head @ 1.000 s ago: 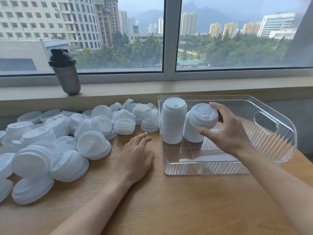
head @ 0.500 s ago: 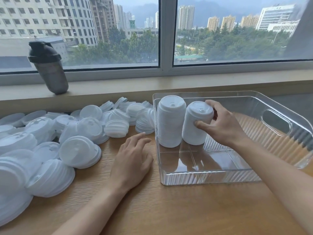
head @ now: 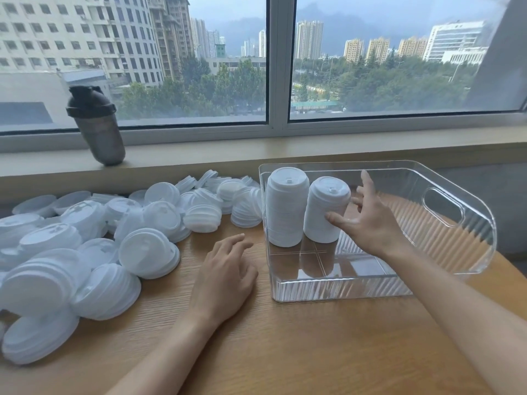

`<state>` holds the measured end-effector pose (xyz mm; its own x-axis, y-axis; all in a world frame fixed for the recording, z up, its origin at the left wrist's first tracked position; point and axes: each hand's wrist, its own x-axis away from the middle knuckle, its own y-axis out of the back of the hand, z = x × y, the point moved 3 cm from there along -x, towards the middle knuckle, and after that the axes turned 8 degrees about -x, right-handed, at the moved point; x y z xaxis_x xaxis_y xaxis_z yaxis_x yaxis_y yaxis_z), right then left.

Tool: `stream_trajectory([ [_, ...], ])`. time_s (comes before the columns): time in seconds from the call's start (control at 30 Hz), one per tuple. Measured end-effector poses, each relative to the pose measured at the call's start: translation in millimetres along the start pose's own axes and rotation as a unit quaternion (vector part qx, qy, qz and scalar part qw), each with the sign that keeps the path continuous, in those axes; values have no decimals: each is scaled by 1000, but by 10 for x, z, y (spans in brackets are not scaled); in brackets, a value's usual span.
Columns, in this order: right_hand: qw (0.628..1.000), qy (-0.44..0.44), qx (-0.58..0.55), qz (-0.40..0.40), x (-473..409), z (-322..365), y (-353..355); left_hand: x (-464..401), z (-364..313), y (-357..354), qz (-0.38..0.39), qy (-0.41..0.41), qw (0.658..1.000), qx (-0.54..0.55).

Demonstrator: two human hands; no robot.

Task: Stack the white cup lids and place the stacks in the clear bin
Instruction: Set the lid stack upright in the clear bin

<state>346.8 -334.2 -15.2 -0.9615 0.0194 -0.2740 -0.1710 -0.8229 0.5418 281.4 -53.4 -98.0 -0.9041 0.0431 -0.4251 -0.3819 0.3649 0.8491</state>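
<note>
Grip released since before: right hand (head: 368,220) open beside shorter stack (head: 325,209).

2 white stacks of lids (head: 287,208) stand in a clear bin (head: 342,286) with ribbed walls. Loose lids (head: 148,252) are white, the table (head: 285,343) light woodgrain, the bottle (head: 98,126) apparently smoky grey with a black cap.

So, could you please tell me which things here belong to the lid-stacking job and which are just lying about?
Job: loose white lids; taller lid stack; shorter lid stack; clear bin; right hand.
Lying about: shaker bottle on the windowsill.
</note>
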Motion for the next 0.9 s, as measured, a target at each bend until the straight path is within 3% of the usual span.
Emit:
stream_trajectory([
  [0.17, 998, 22, 26, -46, 559, 206, 46, 311, -44, 142, 3, 3, 1000, -1],
  [0.43, 986, 153, -28, -67, 1674, 543, -346, 978, 108, 546, 36, 16, 999, -12],
  [0.7, 976, 176, -17, 124, 2329, 746, -1207, 1477, 649, 1008, 23, 38, 997, -60],
  [0.9, 962, 191, 29, 192, 2365, 1022, -1740, 1774, 1049, 1352, -34, 106, 989, -96],
])
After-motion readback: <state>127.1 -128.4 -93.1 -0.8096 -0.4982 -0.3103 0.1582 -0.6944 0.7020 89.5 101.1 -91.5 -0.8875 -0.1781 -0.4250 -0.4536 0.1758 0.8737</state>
